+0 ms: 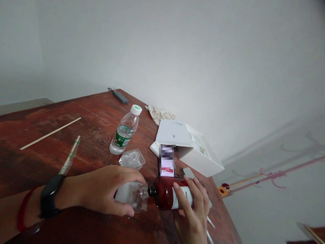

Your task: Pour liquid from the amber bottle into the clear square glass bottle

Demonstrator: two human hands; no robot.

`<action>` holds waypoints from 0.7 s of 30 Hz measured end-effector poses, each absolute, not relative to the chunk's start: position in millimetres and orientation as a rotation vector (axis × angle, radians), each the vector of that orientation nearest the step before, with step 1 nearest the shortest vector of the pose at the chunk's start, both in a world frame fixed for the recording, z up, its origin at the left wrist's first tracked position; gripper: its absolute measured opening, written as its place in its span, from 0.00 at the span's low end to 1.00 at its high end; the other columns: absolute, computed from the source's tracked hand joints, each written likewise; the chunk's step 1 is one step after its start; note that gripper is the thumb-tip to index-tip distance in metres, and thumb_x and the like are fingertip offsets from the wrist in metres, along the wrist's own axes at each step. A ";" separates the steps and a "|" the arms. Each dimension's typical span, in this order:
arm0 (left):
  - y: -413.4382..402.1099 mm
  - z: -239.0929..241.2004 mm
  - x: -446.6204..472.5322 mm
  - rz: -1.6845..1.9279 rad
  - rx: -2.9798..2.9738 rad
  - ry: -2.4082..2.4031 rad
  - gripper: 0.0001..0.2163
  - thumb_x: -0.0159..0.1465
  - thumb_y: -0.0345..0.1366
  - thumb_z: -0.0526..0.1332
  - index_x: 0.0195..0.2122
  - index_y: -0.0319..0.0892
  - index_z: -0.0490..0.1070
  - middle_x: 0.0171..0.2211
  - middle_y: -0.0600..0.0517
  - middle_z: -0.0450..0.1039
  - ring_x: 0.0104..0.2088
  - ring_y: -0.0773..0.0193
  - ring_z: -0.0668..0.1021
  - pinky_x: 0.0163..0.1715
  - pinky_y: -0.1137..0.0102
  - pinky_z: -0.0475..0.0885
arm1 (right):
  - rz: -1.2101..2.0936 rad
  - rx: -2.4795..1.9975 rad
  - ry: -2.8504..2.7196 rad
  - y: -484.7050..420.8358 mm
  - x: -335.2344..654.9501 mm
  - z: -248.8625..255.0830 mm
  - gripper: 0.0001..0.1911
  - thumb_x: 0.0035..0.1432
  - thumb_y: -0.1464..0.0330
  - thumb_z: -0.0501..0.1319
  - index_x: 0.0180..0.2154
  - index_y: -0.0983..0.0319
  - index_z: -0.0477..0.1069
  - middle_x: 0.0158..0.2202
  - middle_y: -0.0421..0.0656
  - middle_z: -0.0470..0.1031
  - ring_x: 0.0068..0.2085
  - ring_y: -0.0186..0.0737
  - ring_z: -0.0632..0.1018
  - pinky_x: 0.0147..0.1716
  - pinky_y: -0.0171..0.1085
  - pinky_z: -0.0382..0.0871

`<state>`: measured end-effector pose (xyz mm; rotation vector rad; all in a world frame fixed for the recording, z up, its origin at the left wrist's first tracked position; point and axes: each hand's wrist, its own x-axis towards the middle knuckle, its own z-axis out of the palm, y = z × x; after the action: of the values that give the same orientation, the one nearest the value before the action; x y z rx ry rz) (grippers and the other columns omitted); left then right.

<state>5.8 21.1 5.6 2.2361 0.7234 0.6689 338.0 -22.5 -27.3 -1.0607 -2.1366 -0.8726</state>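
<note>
My left hand (106,188), with a black band on its wrist, is wrapped round a small clear bottle (129,193) whose mouth points right. In my right hand (193,211) is a dark amber bottle (164,193) with a white label, tipped on its side. The amber bottle's black neck meets the clear bottle's mouth; whether liquid passes between them I cannot tell. Just beyond my left hand lies a clear plastic container (132,159). A phone (167,161) with a lit, partly blurred screen leans behind the amber bottle.
A water bottle (124,134) with a green label stands on the brown table (92,110). Left of it lie a bare stick (51,133) and wrapped chopsticks (70,156). Behind are a grey device (120,96), a cloth (159,114) and a white box (201,159) near the wall.
</note>
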 end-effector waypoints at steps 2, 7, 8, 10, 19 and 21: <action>22.5 6.4 5.0 0.657 2.233 0.696 0.26 0.58 0.38 0.77 0.58 0.45 0.77 0.53 0.50 0.83 0.50 0.49 0.85 0.50 0.65 0.75 | -0.847 -1.090 -2.121 -24.3 334.4 -26.3 0.24 0.67 0.76 0.56 0.60 0.55 0.75 0.69 0.55 0.67 0.72 0.66 0.66 0.65 0.71 0.63; 22.6 5.4 5.1 0.685 2.243 0.716 0.27 0.57 0.38 0.77 0.58 0.44 0.77 0.54 0.49 0.83 0.52 0.47 0.85 0.52 0.64 0.75 | -0.832 -1.127 -2.109 -27.2 329.1 -24.9 0.21 0.69 0.74 0.57 0.59 0.55 0.75 0.68 0.57 0.68 0.71 0.69 0.66 0.63 0.73 0.63; 22.4 5.4 5.3 0.684 2.242 0.717 0.27 0.57 0.38 0.77 0.58 0.43 0.77 0.54 0.48 0.83 0.52 0.47 0.85 0.52 0.63 0.75 | -0.834 -1.130 -2.108 -27.4 329.1 -24.9 0.21 0.69 0.74 0.57 0.59 0.55 0.75 0.68 0.56 0.68 0.71 0.69 0.66 0.63 0.73 0.64; 22.3 5.8 5.5 0.671 2.236 0.714 0.27 0.57 0.38 0.77 0.58 0.43 0.77 0.54 0.48 0.83 0.51 0.47 0.85 0.51 0.63 0.76 | -0.831 -1.129 -2.107 -27.6 329.4 -25.1 0.21 0.69 0.74 0.57 0.59 0.54 0.75 0.68 0.56 0.68 0.71 0.69 0.66 0.63 0.73 0.64; 22.8 3.0 4.5 0.689 2.223 0.715 0.27 0.57 0.39 0.78 0.58 0.45 0.78 0.54 0.48 0.84 0.50 0.47 0.86 0.50 0.64 0.77 | -0.835 -1.100 -2.099 -25.6 330.3 -24.9 0.21 0.70 0.73 0.58 0.61 0.53 0.74 0.67 0.55 0.69 0.70 0.66 0.68 0.64 0.71 0.64; 22.9 2.3 4.4 0.692 2.227 0.711 0.27 0.57 0.39 0.78 0.58 0.44 0.77 0.55 0.48 0.83 0.51 0.47 0.86 0.50 0.64 0.77 | -0.845 -1.094 -2.094 -25.1 330.1 -24.4 0.20 0.70 0.72 0.59 0.60 0.53 0.75 0.67 0.55 0.69 0.70 0.67 0.68 0.64 0.71 0.64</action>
<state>4.4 22.9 2.3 2.2273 0.7115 0.6921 330.1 -25.1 -24.4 -1.0943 -2.0935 -0.8447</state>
